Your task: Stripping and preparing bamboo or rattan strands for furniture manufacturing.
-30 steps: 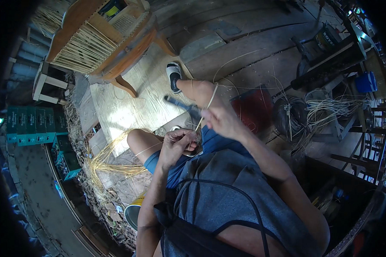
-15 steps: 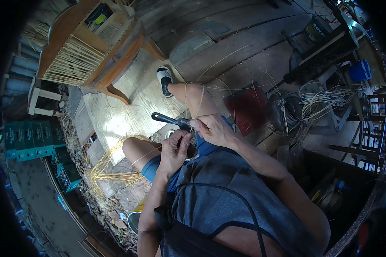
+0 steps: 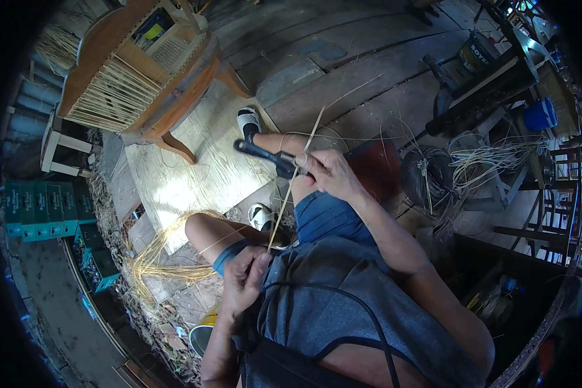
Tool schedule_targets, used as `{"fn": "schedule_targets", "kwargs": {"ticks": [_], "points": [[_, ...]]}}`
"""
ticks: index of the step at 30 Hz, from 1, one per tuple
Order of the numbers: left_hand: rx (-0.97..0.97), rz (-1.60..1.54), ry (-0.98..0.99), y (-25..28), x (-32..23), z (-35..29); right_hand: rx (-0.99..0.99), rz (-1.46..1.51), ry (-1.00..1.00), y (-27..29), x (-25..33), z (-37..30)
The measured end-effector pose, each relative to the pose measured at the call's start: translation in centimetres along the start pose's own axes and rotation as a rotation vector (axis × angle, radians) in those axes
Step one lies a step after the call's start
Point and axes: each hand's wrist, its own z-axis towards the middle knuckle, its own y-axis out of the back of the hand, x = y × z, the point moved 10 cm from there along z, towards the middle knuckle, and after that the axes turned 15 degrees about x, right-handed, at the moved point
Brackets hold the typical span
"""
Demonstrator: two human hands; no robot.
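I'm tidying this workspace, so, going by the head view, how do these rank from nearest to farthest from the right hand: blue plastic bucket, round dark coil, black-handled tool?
1. Black-handled tool: at the right hand, reaching left of it.
2. Round dark coil: to the right, on the floor side.
3. Blue plastic bucket: farther right, beyond the coil.

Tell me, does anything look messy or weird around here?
A bit messy, yes. The golden strands beside the left knee lie loosely spread instead of neatly bundled, and the pale strands on the right look tangled, with ends sticking out. I see nothing clearly spilled.
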Motion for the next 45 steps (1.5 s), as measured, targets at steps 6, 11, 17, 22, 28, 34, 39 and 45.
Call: {"fn": "schedule_targets", "kwargs": {"ticks": [6,11,17,22,28,34,39,45], "points": [[-0.013,-0.056,0.071,1.6,0.7,-5.3,0.039,0.080,-0.073,2.0,0.2,1.9],[0.059,-0.016,0.047,2.0,0.6,-8.0,-0.143,0.321,-0.189,6.5,-2.4,2.6],[0.108,0.147,0.257,4.8,1.0,-9.6,-0.286,-0.127,-0.181,12.1,-2.3,2.8],[0.102,0.709,0.067,5.5,-1.4,6.1,-0.146,-0.290,-0.011,5.4,5.3,-0.1],[0.204,-0.321,-0.078,-2.0,-2.3,12.8,-0.106,-0.235,-0.023,1.9,5.7,-0.9],[0.196,-0.356,0.047,-2.7,-1.7,13.1,0.019,-0.237,-0.072,-0.3,3.8,-1.8],[0.166,0.067,-0.112,-2.1,-3.3,11.9,0.060,0.103,-0.141,-1.3,1.5,-2.3],[0.036,0.347,-0.290,-1.9,-5.9,9.3,-0.055,-0.032,-0.042,0.7,2.0,-1.9]]}}
